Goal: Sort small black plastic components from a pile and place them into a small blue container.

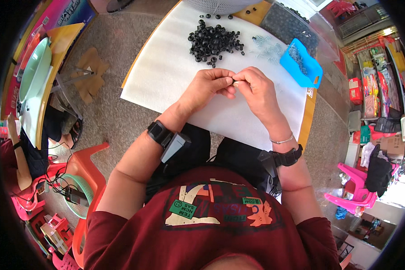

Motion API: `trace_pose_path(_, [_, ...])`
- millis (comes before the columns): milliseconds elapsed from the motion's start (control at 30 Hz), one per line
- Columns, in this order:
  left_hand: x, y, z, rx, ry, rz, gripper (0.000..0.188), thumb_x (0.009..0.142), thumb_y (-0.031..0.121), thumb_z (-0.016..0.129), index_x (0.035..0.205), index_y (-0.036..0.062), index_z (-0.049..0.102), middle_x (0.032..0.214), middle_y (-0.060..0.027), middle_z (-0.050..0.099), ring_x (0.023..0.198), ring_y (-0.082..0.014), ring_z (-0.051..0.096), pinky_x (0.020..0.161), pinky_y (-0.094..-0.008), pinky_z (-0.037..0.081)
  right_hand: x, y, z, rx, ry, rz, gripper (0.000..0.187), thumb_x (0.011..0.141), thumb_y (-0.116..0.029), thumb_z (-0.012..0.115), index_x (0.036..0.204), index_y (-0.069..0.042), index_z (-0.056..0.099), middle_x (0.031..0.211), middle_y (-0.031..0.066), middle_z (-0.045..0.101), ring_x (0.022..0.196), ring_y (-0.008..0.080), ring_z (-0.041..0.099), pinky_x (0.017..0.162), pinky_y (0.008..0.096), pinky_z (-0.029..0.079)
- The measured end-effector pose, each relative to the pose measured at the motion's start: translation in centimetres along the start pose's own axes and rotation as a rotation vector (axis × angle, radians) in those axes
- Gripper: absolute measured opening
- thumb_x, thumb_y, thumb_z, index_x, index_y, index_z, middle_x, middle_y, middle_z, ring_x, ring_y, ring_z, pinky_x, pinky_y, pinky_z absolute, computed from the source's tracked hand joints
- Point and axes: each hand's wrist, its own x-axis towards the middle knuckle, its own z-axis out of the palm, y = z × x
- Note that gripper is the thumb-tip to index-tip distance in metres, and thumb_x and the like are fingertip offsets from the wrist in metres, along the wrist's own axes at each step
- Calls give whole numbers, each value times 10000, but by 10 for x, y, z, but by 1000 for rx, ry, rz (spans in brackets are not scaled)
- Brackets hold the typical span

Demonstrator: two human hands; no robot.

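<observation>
My left hand (pixel 209 87) and my right hand (pixel 258 93) meet above the near part of a white-covered table (pixel 166 81). Between the fingertips, my left hand pinches a small round black part (pixel 233 81). The right thumb and forefinger are closed against it; a tiny pale spot shows at their tips, too small to name. Beyond the hands lies a heap of small round black parts (pixel 211 41), a few scattered around it. To its right, small transparent pieces (pixel 267 48) are spread on the white sheet. A blue tray (pixel 314 72) holding more transparent pieces stands at the table's right edge.
A grey mesh basket (pixel 216 5) sits at the table's far edge, with a transparent bin (pixel 289 27) to its right. At left, another person's arm (pixel 20 157) is near a table with a green basin (pixel 35 69). An orange chair (pixel 87 168) and a pink stool (pixel 357 189) flank me.
</observation>
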Motion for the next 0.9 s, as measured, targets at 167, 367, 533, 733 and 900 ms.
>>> trace_pose_path(167, [-2,1,6,136,-6,37,277,965,131,547,1167,-52,597,966,-95,669,823,-140,648,773,-265,532,-5,4,8,20,15,67,44,814,-22,589,856,-13,580,836,131,599,787,305,595,689,387,490])
trace_pose_path(367, [-3,3,6,202,-33,47,288,964,146,544,1164,-54,598,961,-86,667,816,-128,640,775,-256,521,-12,2,14,155,35,202,92,811,21,585,898,-9,585,836,111,605,726,229,625,632,328,500])
trace_pose_path(533, [-2,-1,3,115,-5,46,282,966,97,493,1186,-64,568,926,-75,643,805,-127,623,766,-275,529,-18,2,21,309,129,228,97,837,9,591,930,-13,609,852,95,620,723,189,630,648,309,513])
trace_pose_path(733, [-1,-4,1,-63,33,33,266,966,70,463,1179,-63,551,882,-57,597,752,-99,563,716,-285,551,-24,3,22,128,191,199,83,843,0,605,925,-11,611,855,94,627,706,179,612,629,303,491])
trace_pose_path(900, [-1,-5,-2,-53,17,31,251,963,57,462,1166,-52,560,900,-46,590,751,-91,554,708,-280,550,-24,3,22,117,211,193,81,841,-3,612,921,-10,608,844,90,628,705,184,609,623,299,484])
